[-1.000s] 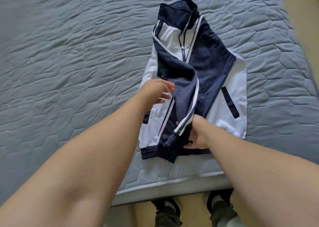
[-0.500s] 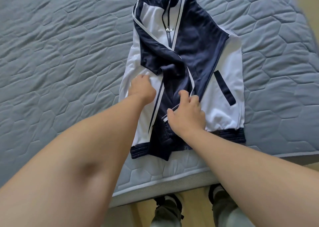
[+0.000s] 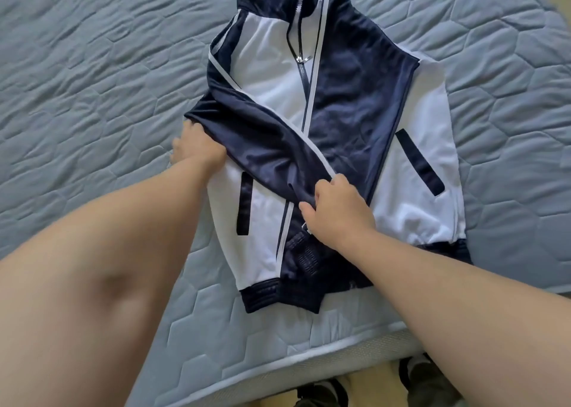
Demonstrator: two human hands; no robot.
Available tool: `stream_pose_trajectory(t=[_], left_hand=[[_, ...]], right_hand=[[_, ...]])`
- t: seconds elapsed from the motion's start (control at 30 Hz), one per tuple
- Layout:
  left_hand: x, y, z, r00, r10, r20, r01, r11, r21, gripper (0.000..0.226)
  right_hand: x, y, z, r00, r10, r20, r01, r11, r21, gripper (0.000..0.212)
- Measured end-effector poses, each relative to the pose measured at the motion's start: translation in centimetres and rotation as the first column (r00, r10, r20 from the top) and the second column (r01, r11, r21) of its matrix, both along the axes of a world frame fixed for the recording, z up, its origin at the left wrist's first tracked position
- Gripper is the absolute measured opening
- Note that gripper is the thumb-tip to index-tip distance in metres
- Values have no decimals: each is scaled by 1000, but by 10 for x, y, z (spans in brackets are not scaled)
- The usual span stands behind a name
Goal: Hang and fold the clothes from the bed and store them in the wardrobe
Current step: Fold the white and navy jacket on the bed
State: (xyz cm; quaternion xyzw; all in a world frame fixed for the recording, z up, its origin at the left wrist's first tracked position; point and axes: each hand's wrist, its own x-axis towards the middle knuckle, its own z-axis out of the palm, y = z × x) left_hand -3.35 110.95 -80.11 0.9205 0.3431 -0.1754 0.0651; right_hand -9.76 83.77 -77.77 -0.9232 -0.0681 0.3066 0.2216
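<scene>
Bare quilt (image 3: 92, 76) stretches left and right of the jacket (image 3: 355, 103), which covers the near middle.

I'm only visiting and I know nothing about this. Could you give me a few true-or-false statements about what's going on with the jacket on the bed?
1. The jacket lies front up on the quilted bed, with its zipper showing. True.
2. Both sleeves are spread straight out to the sides. False: they are folded across the front, and one navy sleeve crosses it diagonally.
3. The right hand pinches that sleeve near its lower end. True.
4. The jacket hangs on a hanger. False: it lies flat on the bed, and no hanger is in view.
5. The left hand touches the jacket's left edge at the sleeve fold. True.
</scene>
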Motion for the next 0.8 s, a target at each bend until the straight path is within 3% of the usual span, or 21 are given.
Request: stream_pose_trajectory(t=[0.07, 0.13, 0.23, 0.3, 0.37, 0.47, 0.53, 0.67, 0.8], left_hand=[[0, 11, 2, 990, 126, 67, -118, 987, -110, 38], [-2, 15, 3, 938, 344, 45, -329, 924, -196, 33], [-11, 11, 0, 902, 411, 129, -402, 911, -93, 46], [-16, -5, 4, 947, 179, 266, -206, 975, 78, 42], [-12, -26, 9, 940, -119, 319, 64, 982, 178, 45], [13, -55, 16, 900, -339, 274, 333, 940, 68, 53], [31, -71, 18, 933, -307, 186, 321, 946, -49, 57], [49, -92, 15, 996, -78, 35, 83, 985, -154, 77], [42, -85, 4, 999, 9, -51, -18, 982, -188, 112]], right_hand=[[2, 2, -1, 996, -90, -9, 90, 996, 3, 18], [4, -1, -4, 985, -161, -60, 160, 987, -19, 29], [5, -13, -8, 973, -213, -84, 208, 976, -65, 37], [4, -24, -10, 971, -223, -80, 220, 974, -54, 31], [5, -33, -10, 969, -216, -124, 217, 976, -6, 25], [7, -46, -10, 875, -302, -378, 383, 910, 159, 42], [9, -60, -4, 794, -299, -529, 457, 868, 194, 56], [17, -92, 8, 778, -170, -605, 289, 951, 105, 72], [25, -95, 14, 800, 30, -599, -6, 999, 42, 74]])
